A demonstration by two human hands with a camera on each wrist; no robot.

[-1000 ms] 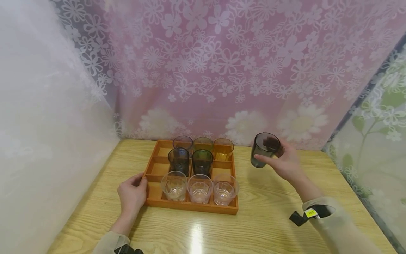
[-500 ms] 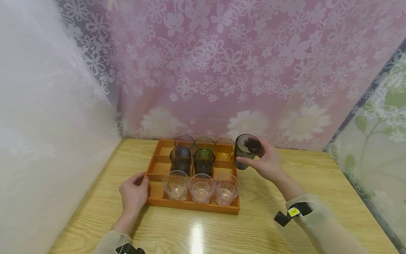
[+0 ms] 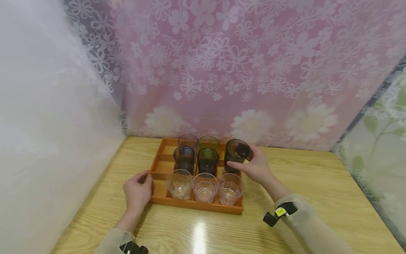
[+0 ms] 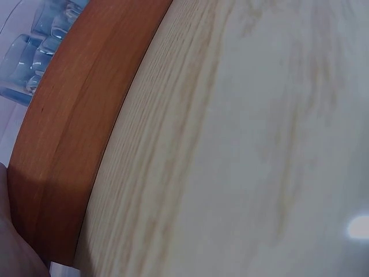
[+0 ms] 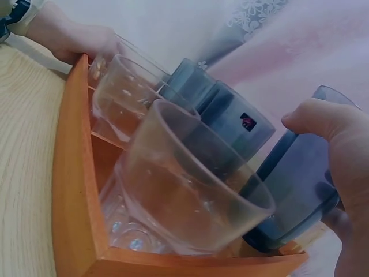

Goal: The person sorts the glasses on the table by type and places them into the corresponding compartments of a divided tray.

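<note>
My right hand [image 3: 257, 165] grips a dark grey glass tumbler [image 3: 234, 159], thumb on its near side. The tumbler is upright over the right-hand end of the tray's middle row; in the right wrist view its base [image 5: 262, 239] is low among the other glasses, and whether it touches the tray floor I cannot tell. At the left edge of the wooden tray [image 3: 196, 207], my left hand [image 3: 137, 190] holds the wall between thumb and fingers. Two dark tumblers, one bluish [image 3: 184, 160] and one greenish-black [image 3: 207, 162], stand in the middle row.
Three clear glasses [image 3: 205, 190] fill the front row. Behind stand a purplish glass [image 3: 188, 139], a green one [image 3: 208, 141] and an amber one [image 3: 224, 141], partly hidden. Wooden dividers [image 3: 162, 175] split the tray. A floral curtain [image 3: 203, 88] hangs behind the table [image 3: 285, 176].
The right hand has carried the dark grey tumbler leftward from beside the tray to over its middle row, slightly lower now. The left hand keeps its hold on the tray's edge.
</note>
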